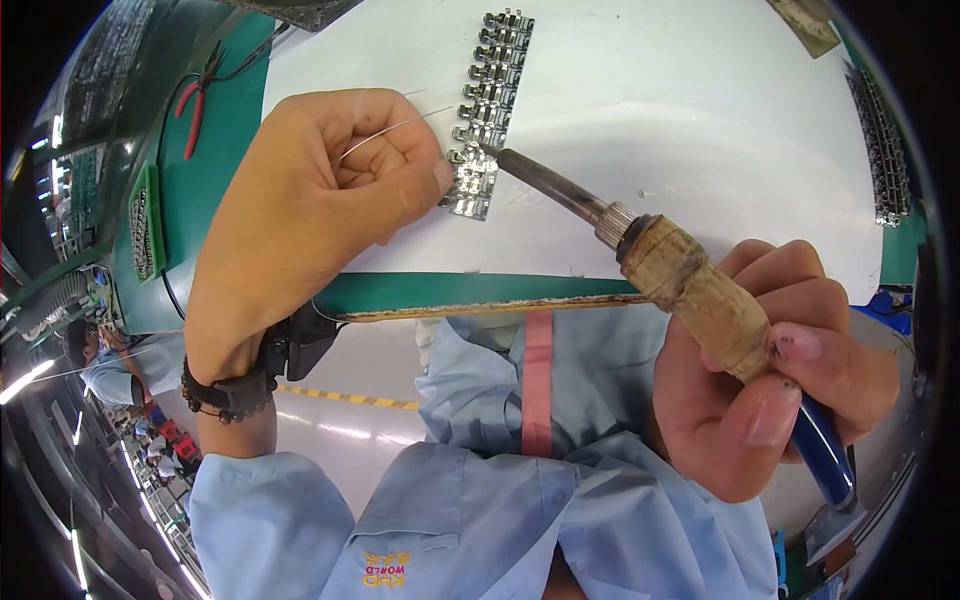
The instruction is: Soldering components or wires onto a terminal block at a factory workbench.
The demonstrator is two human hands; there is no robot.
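Note:
My left hand (pixel 310 190) is closed around thin solder wire (pixel 398 126), whose free end sticks out toward a row of small shiny metal parts (pixel 500 75). The thumb tip of that hand lies at the row's near left edge; whether it presses on a part I cannot tell. From the right, my right hand (pixel 780 370) grips a soldering iron (pixel 690 280) by its cork-like, blue-ended handle. The iron's dark tip reaches the metal parts near the lower half of the row. The solder wire's end stands a little apart from the tip.
A white sheet (pixel 680 90) covers much of the green table (pixel 420 293). Red-handled pliers (pixel 192 115) and a green tray of small parts (pixel 146 225) lie at left. Dark strips of parts (pixel 878 150) lie at the right edge. Another person (pixel 115 365) sits farther left.

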